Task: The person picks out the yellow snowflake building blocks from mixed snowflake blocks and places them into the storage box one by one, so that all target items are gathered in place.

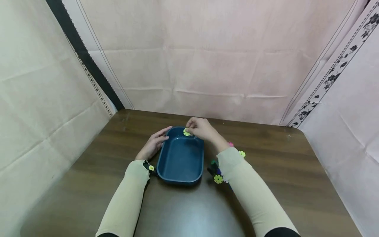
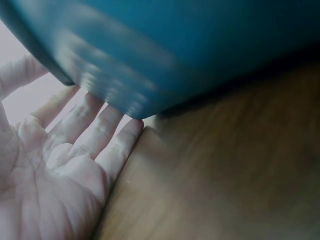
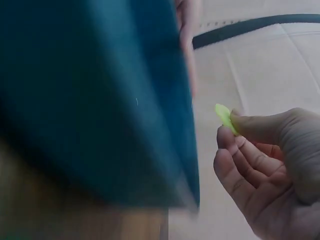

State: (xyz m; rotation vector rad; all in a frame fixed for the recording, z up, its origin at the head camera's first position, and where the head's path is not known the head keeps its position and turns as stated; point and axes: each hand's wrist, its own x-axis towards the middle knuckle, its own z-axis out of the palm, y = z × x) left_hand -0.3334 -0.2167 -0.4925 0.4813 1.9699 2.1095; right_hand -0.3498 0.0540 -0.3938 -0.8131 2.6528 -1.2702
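A blue rectangular tray with raised sides and rounded corners lies between the two hands. Over its far end, my right hand pinches a yellow-green flower-shaped disc between thumb and fingertip. The right wrist view shows that disc edge-on, with the other fingers loosely bent below it. My left hand is at the tray's far left side, and in the left wrist view its nearly straight fingers touch the outer wall of the tray.
Several small flower-shaped pieces in yellow-green, pink, green and blue lie right of the tray, partly hidden by the right forearm. Pale cloth hangs behind the brown wooden table and on both sides.
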